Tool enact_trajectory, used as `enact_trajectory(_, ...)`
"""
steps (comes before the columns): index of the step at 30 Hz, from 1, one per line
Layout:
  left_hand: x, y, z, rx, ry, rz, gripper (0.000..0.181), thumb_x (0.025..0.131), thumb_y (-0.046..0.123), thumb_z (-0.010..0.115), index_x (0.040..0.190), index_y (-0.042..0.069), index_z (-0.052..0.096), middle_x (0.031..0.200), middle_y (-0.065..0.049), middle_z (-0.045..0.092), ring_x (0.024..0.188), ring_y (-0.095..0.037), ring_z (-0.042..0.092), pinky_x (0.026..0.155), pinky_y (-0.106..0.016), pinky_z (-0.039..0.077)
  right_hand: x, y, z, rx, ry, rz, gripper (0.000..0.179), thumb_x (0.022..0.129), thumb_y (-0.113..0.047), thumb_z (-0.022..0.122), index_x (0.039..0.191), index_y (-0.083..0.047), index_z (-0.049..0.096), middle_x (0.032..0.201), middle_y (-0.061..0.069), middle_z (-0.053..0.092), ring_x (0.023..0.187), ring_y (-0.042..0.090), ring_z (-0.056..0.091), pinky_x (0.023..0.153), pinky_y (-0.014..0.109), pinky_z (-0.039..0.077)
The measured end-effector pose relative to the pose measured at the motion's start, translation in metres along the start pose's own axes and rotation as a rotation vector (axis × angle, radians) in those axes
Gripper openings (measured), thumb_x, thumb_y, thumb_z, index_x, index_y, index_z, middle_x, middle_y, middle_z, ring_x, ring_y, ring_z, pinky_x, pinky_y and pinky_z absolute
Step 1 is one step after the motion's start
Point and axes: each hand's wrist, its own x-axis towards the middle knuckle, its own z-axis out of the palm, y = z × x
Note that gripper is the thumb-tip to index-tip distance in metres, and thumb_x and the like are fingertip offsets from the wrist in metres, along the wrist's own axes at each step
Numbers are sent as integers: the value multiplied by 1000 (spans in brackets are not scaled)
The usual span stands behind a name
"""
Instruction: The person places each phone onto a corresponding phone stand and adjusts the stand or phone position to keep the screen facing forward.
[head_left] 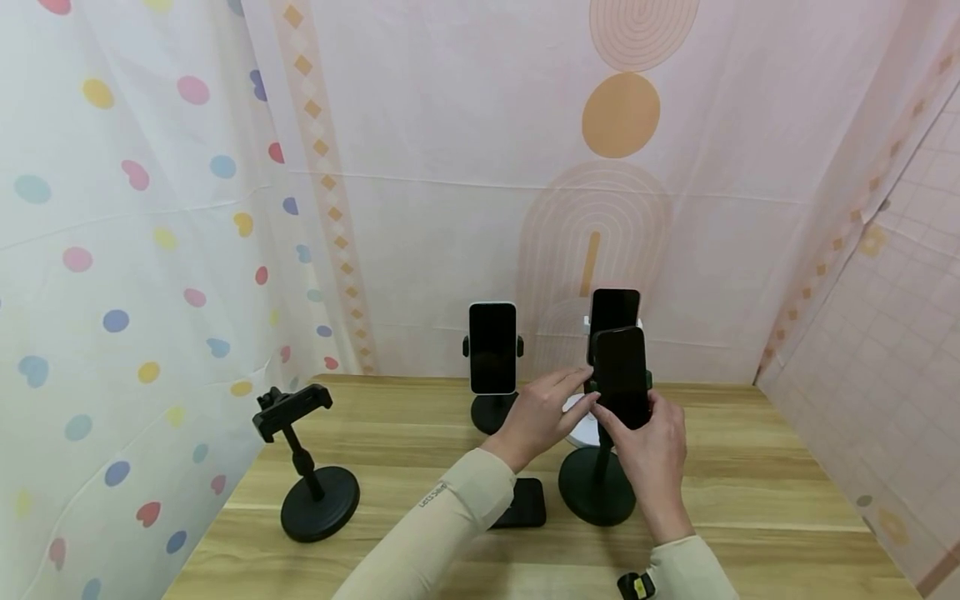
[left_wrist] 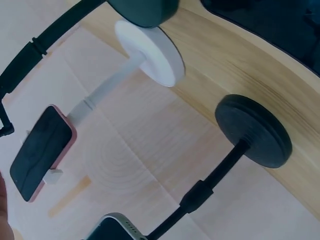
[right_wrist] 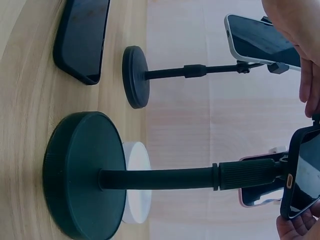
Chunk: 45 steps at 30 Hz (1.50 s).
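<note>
A dark phone (head_left: 622,371) stands upright at the head of a dark green phone stand (head_left: 596,496), in front of me on the right. My right hand (head_left: 654,454) grips its lower right part, thumb across the front. At the phone's left edge, my left hand (head_left: 540,412) has its fingertips and thumb around the stand's side clamp. From the right wrist, the stand's ribbed post (right_wrist: 245,175) meets the back of the phone (right_wrist: 304,172). The left wrist view shows only a sliver of the left hand at its edge.
Behind stands a white stand (left_wrist: 160,60) holding a pink-edged phone (left_wrist: 42,150). A black stand (head_left: 491,414) with a white-edged phone (head_left: 492,348) is left of it. Another phone (head_left: 530,504) lies flat near my left forearm. At far left is a black stand (head_left: 321,504) with a bare clamp.
</note>
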Motion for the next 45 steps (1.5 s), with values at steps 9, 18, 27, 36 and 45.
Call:
enact_trajectory(9, 4, 6, -3, -121, -147, -240, 47, 101, 33, 59, 136, 2, 57, 128, -11, 65, 113, -20, 64, 92, -28, 51, -1, 0, -2, -6, -26, -8, 79, 82, -48, 80, 129, 9, 53, 117, 25, 50, 101, 37, 49, 82, 55, 42)
enact_trajectory(18, 7, 6, -1, -159, -205, -342, 41, 102, 41, 54, 128, 11, 65, 118, -3, 68, 107, -16, 65, 87, -27, 53, 0, 2, -3, -4, -21, -16, 73, 86, -47, 76, 129, 8, 53, 118, 25, 50, 101, 38, 50, 83, 55, 42)
enact_trajectory(27, 10, 8, 1, -158, -216, -367, 30, 101, 43, 56, 101, 17, 69, 99, 2, 70, 94, -13, 66, 79, -26, 54, 3, 4, -4, 41, 28, -70, 57, 96, -32, 66, 129, 12, 54, 116, 30, 53, 102, 43, 56, 87, 56, 44)
enact_trajectory(36, 12, 10, 1, -219, -210, -434, 31, 98, 43, 61, 84, 16, 65, 83, 1, 65, 76, -10, 60, 67, -21, 48, 25, 1, -14, 123, -68, -49, 58, 105, -34, 50, 144, 8, 43, 129, 30, 52, 113, 42, 55, 96, 55, 44)
enact_trajectory(45, 17, 13, 1, -332, -223, -534, 33, 99, 41, 61, 79, 15, 63, 73, 6, 59, 63, -5, 53, 56, -19, 43, 39, 5, -17, 155, -221, -3, 57, 107, -39, 42, 145, 4, 43, 135, 31, 52, 121, 44, 53, 99, 55, 43)
